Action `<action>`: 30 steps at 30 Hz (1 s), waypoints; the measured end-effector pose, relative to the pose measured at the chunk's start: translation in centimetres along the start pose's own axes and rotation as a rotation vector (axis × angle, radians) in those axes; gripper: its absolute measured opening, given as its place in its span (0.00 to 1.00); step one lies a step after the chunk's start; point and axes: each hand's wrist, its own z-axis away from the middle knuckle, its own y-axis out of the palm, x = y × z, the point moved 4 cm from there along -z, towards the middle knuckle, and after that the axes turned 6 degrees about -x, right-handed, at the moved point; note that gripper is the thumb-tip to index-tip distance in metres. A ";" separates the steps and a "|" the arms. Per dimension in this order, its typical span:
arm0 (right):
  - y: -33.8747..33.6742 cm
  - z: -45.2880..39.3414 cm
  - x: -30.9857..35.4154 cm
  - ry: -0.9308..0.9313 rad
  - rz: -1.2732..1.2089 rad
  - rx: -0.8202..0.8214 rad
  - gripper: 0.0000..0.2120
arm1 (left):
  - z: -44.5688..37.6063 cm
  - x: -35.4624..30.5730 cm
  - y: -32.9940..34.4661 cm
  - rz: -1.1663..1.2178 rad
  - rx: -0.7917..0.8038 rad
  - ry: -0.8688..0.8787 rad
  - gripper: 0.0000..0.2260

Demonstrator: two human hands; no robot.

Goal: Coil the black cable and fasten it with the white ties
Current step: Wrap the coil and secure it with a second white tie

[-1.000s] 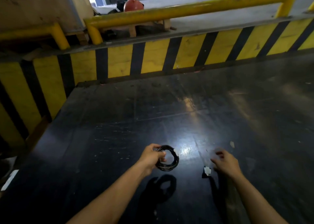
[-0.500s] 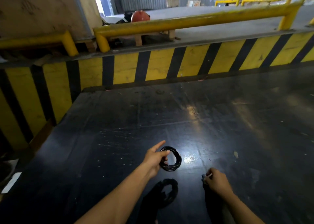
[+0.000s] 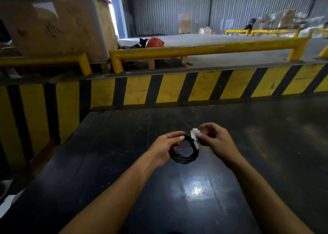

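A wide, dark, glossy bench (image 3: 266, 162) fills the lower view, ending at a yellow-and-black striped barrier (image 3: 177, 88) well beyond the hands, so there is open room on every side. Above the bench, the black cable (image 3: 184, 158) is already wound into a small ring, held up in the air with its opening facing the camera. The left hand (image 3: 163, 148) grips the ring's left side, thumb and fingers closed on the loops. The right hand (image 3: 215, 140) pinches a white tie (image 3: 194, 136) against the ring's upper right edge. The tie lies across the strands, so wrapping it probably falls to the right hand.
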 end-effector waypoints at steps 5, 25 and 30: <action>0.7 -1.3 0.9 -0.028 0.008 -0.081 0.07 | 0.9 -1.5 1.0 -0.044 0.114 0.033 0.10; 0.2 -1.9 4.1 -0.267 0.313 0.044 0.05 | 1.3 -5.1 1.2 -0.259 0.114 0.198 0.08; 0.2 -2.1 4.0 -0.115 0.058 0.003 0.03 | 1.8 -5.7 1.7 -0.239 0.105 0.185 0.07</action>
